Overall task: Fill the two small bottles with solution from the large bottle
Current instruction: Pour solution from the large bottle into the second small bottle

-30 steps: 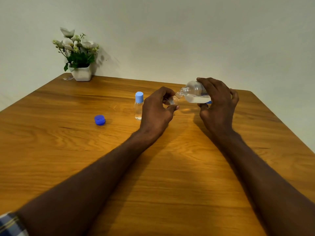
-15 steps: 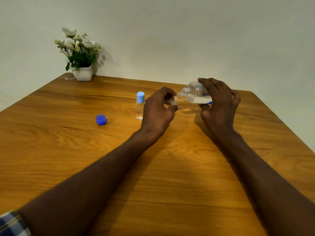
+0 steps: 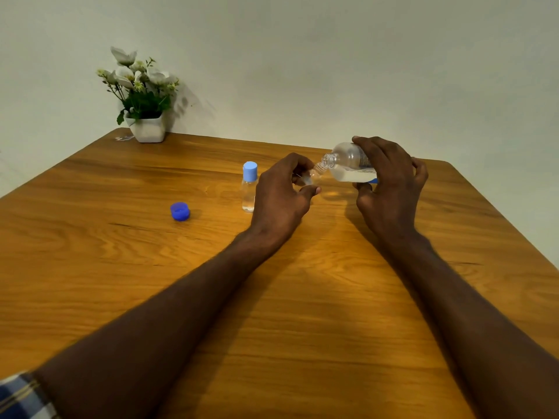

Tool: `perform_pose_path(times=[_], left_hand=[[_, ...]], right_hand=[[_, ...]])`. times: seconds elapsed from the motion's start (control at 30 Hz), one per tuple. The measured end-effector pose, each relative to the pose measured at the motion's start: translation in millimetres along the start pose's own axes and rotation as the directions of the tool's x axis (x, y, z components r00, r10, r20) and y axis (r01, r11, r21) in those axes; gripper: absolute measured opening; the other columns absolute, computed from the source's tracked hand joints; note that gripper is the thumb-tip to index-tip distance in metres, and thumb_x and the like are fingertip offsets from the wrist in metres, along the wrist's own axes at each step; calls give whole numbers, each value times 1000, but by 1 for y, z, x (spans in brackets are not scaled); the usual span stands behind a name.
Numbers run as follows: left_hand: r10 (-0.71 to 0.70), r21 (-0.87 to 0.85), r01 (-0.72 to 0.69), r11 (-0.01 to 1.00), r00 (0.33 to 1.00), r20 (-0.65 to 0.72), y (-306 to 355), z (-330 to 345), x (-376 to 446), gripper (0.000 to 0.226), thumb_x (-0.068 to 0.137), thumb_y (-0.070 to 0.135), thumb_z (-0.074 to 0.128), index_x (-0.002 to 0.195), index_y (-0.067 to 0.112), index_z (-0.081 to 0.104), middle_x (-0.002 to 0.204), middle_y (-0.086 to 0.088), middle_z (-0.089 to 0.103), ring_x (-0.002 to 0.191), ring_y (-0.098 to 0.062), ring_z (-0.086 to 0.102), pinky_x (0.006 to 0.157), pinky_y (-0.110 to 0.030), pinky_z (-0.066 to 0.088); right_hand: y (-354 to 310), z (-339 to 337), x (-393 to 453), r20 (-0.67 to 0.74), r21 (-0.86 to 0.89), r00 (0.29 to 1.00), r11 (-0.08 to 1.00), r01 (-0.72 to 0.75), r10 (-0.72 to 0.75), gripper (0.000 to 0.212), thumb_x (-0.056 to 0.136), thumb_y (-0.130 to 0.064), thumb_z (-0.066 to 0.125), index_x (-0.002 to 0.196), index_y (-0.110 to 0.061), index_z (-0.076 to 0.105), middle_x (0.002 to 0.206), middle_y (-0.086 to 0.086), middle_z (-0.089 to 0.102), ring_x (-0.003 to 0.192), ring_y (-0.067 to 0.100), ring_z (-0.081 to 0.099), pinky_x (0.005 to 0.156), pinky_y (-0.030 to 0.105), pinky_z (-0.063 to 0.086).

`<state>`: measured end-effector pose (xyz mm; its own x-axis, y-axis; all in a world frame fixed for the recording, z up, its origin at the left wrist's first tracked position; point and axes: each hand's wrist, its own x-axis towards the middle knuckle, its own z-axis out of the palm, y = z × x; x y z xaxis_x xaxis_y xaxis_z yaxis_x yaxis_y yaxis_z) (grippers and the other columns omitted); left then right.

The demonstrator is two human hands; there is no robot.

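My right hand (image 3: 390,182) grips the large clear bottle (image 3: 348,163), tipped on its side with its open neck pointing left and clear liquid pooled along its lower wall. My left hand (image 3: 279,195) is closed around a small clear bottle (image 3: 311,175), mostly hidden by the fingers; its open neck sits just under the large bottle's mouth. A second small bottle (image 3: 249,189) with a light blue cap stands upright on the table, just left of my left hand. A dark blue cap (image 3: 180,211) lies further left on the table.
The wooden table (image 3: 272,313) fills the view, with its right edge running diagonally at the right. A white pot of white flowers (image 3: 142,101) stands at the far left corner against the pale wall.
Both hands hold almost the same pose. The large bottle stays tipped over the small one. The view has shifted slightly.
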<state>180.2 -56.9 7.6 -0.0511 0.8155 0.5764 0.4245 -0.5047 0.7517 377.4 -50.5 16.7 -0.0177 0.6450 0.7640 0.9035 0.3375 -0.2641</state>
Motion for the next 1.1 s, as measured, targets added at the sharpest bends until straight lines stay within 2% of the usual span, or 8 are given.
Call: perform_pose_path(times=[0.3, 0.67, 1.1], left_hand=[[-8, -4, 8, 1000, 1000, 7, 2, -1, -1, 35, 83, 15, 87, 114, 17, 70, 101, 7, 72, 94, -7, 67, 76, -18, 55], [-43, -16, 43, 999, 999, 15, 4, 0, -2, 37, 81, 12, 88, 114, 14, 71, 100, 2, 74, 94, -13, 70, 82, -37, 61], [-46, -16, 46, 999, 999, 22, 5, -1, -1, 36, 82, 13, 87, 114, 14, 70, 100, 4, 73, 93, -10, 69, 76, -21, 55]], right_hand=[[0, 0, 0, -9, 2, 1000, 1000, 12, -12, 85, 71, -1, 73, 149, -30, 53, 148, -6, 55, 143, 17, 45, 116, 53, 25], [2, 2, 1, -28, 2, 999, 1000, 23, -23, 87, 69, -4, 71, 149, -32, 53, 148, -8, 55, 143, 17, 45, 115, 54, 26], [2, 1, 1, -22, -1, 999, 1000, 26, -27, 86, 70, -3, 72, 149, -31, 53, 148, -7, 55, 143, 17, 45, 115, 54, 26]])
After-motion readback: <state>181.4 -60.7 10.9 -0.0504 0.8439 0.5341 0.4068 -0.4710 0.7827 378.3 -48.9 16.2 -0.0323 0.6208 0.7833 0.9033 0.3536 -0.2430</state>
